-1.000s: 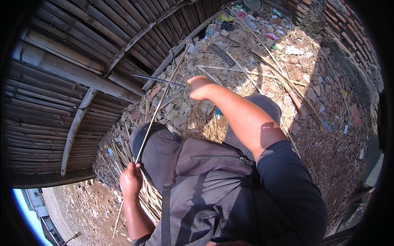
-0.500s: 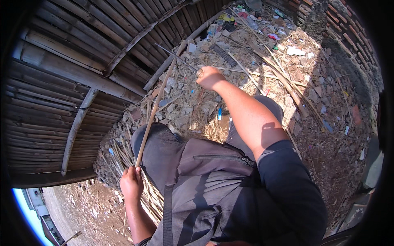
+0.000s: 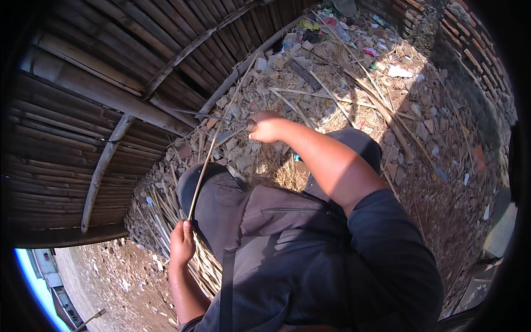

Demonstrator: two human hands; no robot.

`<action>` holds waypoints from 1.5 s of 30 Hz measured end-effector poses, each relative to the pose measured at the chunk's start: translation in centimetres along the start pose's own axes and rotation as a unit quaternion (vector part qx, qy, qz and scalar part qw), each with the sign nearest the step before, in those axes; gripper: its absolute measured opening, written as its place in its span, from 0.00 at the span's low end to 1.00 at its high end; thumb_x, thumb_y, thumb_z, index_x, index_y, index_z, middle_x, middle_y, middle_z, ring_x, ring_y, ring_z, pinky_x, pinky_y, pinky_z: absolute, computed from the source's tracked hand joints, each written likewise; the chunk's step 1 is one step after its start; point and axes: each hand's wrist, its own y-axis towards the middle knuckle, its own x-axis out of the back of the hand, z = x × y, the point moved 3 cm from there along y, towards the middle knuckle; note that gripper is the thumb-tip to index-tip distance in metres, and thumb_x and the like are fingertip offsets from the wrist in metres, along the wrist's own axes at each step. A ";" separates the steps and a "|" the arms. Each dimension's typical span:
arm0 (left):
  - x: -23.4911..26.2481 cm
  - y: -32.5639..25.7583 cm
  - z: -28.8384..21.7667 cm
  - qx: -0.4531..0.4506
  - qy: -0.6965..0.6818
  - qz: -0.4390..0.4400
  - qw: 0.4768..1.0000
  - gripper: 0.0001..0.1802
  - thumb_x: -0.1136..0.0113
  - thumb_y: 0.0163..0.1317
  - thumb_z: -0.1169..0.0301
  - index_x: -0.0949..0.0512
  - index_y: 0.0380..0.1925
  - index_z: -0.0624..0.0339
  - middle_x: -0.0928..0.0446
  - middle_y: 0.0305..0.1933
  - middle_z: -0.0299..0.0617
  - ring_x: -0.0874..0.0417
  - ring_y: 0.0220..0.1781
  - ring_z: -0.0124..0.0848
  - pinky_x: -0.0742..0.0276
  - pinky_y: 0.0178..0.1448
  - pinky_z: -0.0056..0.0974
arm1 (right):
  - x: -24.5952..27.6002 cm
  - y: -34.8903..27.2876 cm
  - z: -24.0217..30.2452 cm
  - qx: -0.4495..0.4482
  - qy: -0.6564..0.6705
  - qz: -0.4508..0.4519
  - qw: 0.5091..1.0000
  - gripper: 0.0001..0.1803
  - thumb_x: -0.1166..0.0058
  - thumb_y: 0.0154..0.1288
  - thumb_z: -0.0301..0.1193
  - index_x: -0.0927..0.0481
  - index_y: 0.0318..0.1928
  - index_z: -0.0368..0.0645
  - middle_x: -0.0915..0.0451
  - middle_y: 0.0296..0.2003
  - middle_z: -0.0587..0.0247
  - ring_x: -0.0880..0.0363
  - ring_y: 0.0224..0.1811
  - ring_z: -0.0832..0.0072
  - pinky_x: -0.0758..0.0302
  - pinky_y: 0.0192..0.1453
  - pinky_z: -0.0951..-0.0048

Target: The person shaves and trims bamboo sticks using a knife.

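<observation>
My left hand (image 3: 181,242) is closed around the lower end of a long, thin bamboo strip (image 3: 208,157), beside my left thigh. The strip slants up and away in front of my left knee, toward the foot of the bamboo wall. In my right hand (image 3: 265,126) is a long-bladed knife (image 3: 221,118), gripped by its handle. Its narrow blade points left and crosses the strip in the view; whether the two touch, I cannot tell. A bundle of pale bamboo strips (image 3: 206,272) lies at my left side, partly hidden by my arm and leg.
A bamboo-slat wall (image 3: 61,149) rises on the left, with a brick wall (image 3: 475,47) at the far right. Between them, rubble and litter (image 3: 310,50) cover the ground. Several loose bamboo lengths (image 3: 387,119) lie ahead to the right. A black bag (image 3: 285,207) rests at my waist.
My right hand has come down and leftward with the knife, and the blade has swung to point more to the left. The strip now shows a thinner edge. My left hand has barely moved.
</observation>
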 end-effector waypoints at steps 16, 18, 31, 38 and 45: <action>-0.2 1.8 1.7 0.073 -0.140 0.077 0.984 0.27 0.59 0.80 0.49 0.28 0.26 0.55 0.37 0.19 0.24 0.41 0.20 0.16 0.46 0.25 0.27 | -1.9 -0.4 2.8 0.080 0.003 0.059 0.995 0.14 0.41 0.50 0.30 0.16 0.40 0.45 0.15 0.37 0.51 0.16 0.42 0.52 0.20 0.47 0.54; -0.2 0.9 1.3 0.022 -0.051 0.031 0.998 0.27 0.59 0.80 0.50 0.27 0.26 0.57 0.36 0.21 0.24 0.39 0.22 0.17 0.44 0.27 0.27 | -0.8 -2.1 5.2 0.104 -0.056 0.056 0.992 0.14 0.43 0.50 0.29 0.16 0.40 0.46 0.15 0.37 0.51 0.16 0.42 0.52 0.20 0.47 0.54; 0.2 0.1 -1.1 -0.039 0.109 -0.042 0.992 0.23 0.52 0.78 0.59 0.27 0.28 0.67 0.26 0.20 0.54 0.25 0.22 0.47 0.29 0.31 0.46 | 0.0 -1.0 3.0 0.078 -0.054 0.038 0.995 0.13 0.43 0.54 0.32 0.18 0.40 0.43 0.16 0.39 0.46 0.16 0.45 0.50 0.22 0.49 0.52; 0.3 -1.3 -0.5 0.023 -0.013 0.034 0.999 0.23 0.49 0.77 0.58 0.28 0.28 0.67 0.31 0.20 0.42 0.33 0.26 0.28 0.32 0.32 0.40 | 1.5 2.7 -3.9 -0.049 0.039 0.015 0.998 0.15 0.45 0.54 0.30 0.16 0.42 0.40 0.15 0.44 0.44 0.16 0.49 0.53 0.21 0.54 0.57; 0.1 -1.3 1.4 0.123 -0.222 0.123 0.959 0.21 0.53 0.79 0.54 0.30 0.27 0.54 0.38 0.19 0.25 0.40 0.20 0.17 0.44 0.23 0.28 | -0.3 -1.7 4.4 0.109 -0.072 0.039 0.991 0.12 0.45 0.51 0.28 0.17 0.39 0.43 0.15 0.38 0.48 0.16 0.44 0.49 0.20 0.49 0.52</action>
